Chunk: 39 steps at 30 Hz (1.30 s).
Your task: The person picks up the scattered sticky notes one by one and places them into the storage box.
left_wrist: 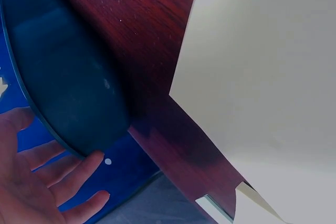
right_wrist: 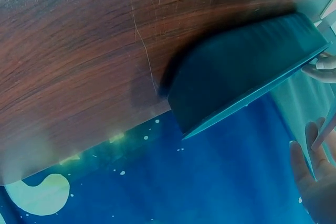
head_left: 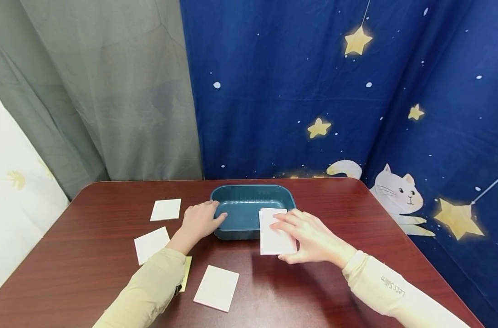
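Note:
A dark teal plastic basin [head_left: 241,234] stands near the far edge of the table. My left hand [head_left: 200,218] grips its left rim, thumb on the inner side; the left wrist view shows the fingers [left_wrist: 79,177] spread along the rim. Over the basin's front right corner, my right hand [head_left: 304,234] pinches a small stack of white cards [head_left: 269,239], fingers on top and thumb at the near edge. In the right wrist view only part of that hand [right_wrist: 317,182] appears, and the cards are mostly cut off.
White square pads lie at the left: one far [head_left: 165,210], one nearer [head_left: 150,243], and one in front [head_left: 217,288]. A yellow pad [head_left: 186,273] is partly hidden under my left sleeve. Curtains [head_left: 273,91] hang behind the brown table [head_left: 89,255].

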{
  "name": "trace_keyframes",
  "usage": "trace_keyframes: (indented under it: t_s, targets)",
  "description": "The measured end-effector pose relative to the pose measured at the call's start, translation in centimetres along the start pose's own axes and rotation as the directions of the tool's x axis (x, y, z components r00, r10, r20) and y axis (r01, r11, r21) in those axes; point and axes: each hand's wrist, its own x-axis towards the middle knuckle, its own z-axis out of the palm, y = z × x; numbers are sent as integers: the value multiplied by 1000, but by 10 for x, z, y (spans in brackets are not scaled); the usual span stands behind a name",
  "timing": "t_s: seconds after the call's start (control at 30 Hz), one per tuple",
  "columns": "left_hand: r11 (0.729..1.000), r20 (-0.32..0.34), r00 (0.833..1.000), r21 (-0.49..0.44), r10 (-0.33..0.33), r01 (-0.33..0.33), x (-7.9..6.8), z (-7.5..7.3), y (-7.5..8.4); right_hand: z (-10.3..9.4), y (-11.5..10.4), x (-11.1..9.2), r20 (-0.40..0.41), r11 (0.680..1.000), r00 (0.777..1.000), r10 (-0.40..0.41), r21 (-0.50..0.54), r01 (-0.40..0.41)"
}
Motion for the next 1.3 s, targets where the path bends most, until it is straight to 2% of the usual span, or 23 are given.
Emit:
trace_keyframes:
  t_s: [1.3]
  targets:
    - [1000, 2, 1000, 0, -4, 4, 1, 3, -1, 2, 26, 6, -8, 996, 997, 83, -28, -83]
